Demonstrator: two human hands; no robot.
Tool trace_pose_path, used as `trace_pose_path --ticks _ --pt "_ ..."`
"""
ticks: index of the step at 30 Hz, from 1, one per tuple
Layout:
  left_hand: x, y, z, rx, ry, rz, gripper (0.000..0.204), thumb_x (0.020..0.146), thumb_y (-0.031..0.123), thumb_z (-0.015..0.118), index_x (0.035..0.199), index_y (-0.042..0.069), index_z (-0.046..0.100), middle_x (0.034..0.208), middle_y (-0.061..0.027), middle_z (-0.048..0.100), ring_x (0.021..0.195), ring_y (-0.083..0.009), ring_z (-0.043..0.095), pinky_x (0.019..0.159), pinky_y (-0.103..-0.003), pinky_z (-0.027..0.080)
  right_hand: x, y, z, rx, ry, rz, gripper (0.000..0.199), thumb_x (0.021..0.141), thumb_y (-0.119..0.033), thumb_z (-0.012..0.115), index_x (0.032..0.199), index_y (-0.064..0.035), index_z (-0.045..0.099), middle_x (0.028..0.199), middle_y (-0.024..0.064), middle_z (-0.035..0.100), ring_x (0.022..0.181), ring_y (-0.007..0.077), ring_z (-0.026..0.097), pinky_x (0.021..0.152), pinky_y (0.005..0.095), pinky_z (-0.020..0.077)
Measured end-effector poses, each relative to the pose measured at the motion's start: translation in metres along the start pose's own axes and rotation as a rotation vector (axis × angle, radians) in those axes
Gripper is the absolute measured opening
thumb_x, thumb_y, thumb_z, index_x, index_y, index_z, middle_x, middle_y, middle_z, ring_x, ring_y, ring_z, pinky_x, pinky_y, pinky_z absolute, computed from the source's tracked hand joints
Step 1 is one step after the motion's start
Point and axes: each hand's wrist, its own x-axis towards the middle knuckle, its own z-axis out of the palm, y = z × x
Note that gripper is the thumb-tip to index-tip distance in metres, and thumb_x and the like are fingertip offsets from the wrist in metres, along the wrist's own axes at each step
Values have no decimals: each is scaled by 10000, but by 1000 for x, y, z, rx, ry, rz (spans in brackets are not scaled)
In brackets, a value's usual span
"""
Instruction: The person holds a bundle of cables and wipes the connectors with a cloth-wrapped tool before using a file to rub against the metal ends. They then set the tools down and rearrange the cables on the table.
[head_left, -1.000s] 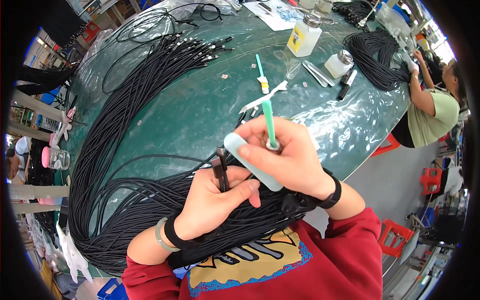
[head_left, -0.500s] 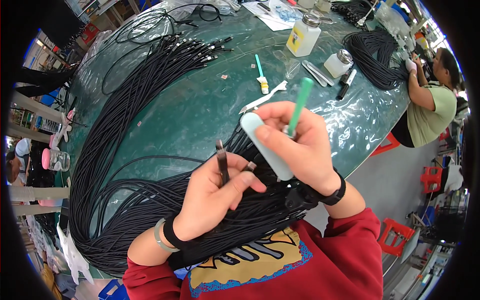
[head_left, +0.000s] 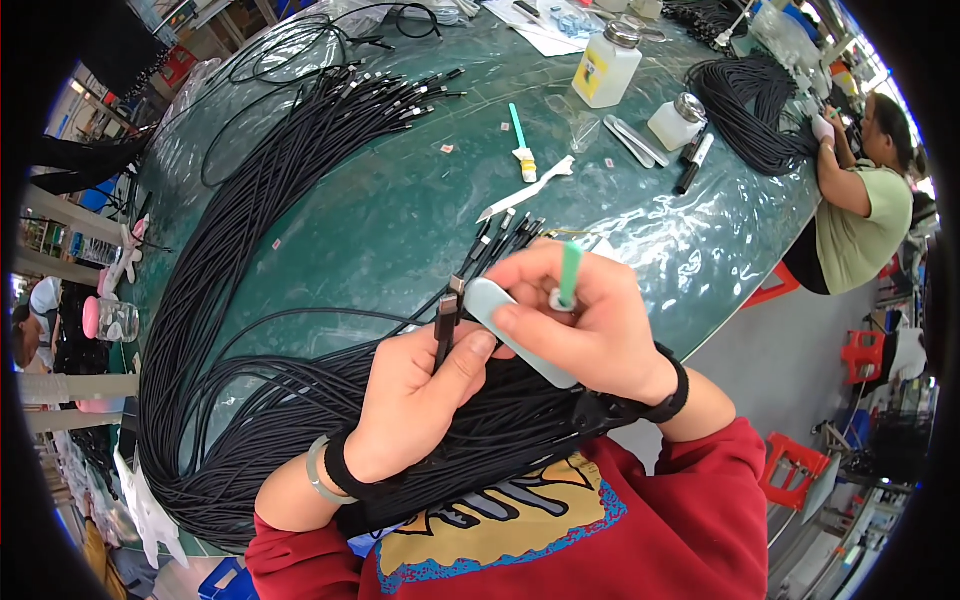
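Note:
My left hand [head_left: 415,385] is closed, pinching black cables by their ends, and a cable connector [head_left: 446,322] stands up above the fingers with another metal tip close behind it. My right hand [head_left: 600,315] grips a pale, flat bar with rounded ends [head_left: 540,362] between thumb and fingers. A green stick [head_left: 570,272] also pokes up from between the right fingers, with a white part at its base. One end of the bar is against or very close to the connectors; I cannot tell whether they touch. A bundle of black cables [head_left: 290,400] lies beneath both hands.
Cable ends [head_left: 385,100] fan out at the far left. Beyond my hands lie a green-handled stick [head_left: 517,130], a white strip [head_left: 530,192], tweezers [head_left: 635,145], markers [head_left: 692,165], a large bottle [head_left: 607,70] and a smaller bottle [head_left: 678,122]. A co-worker [head_left: 865,200] sits at the right.
My right hand has moved down and left, bringing the bar to the connectors. In my left hand the connectors have come together, upright. The green stick now stands nearly vertical.

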Motion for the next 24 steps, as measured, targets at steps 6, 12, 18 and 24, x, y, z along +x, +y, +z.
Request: trace_pose_path --ticks 6,12,18,24 --pt "-1 3 3 109 8 -4 231 870 172 454 811 -24 563 522 41 401 454 -24 302 416 -180 224 21 -2 2 -8 139 -25 165 764 2 555 924 42 545 738 30 568 600 44 517 513 165 404" --pt "-1 1 -1 47 4 -19 236 872 173 455 849 -27 578 522 61 383 476 -14 300 427 -179 229 0 -3 2 73 45 102 167 768 -26 565 923 35 550 731 11 569 599 30 507 502 161 400" --pt "-2 1 3 99 -5 -1 223 866 157 459 809 -31 565 519 34 409 450 -25 311 411 -180 226 19 -5 2 -91 55 109 174 769 -38 571 926 33 549 738 11 568 608 31 515 503 165 415" --pt "0 0 2 37 57 -6 215 861 144 459 788 -32 558 520 13 431 434 -34 326 393 -181 229 4 4 0 134 48 54 169 764 -42 577 917 27 557 745 10 569 618 29 512 503 170 419"
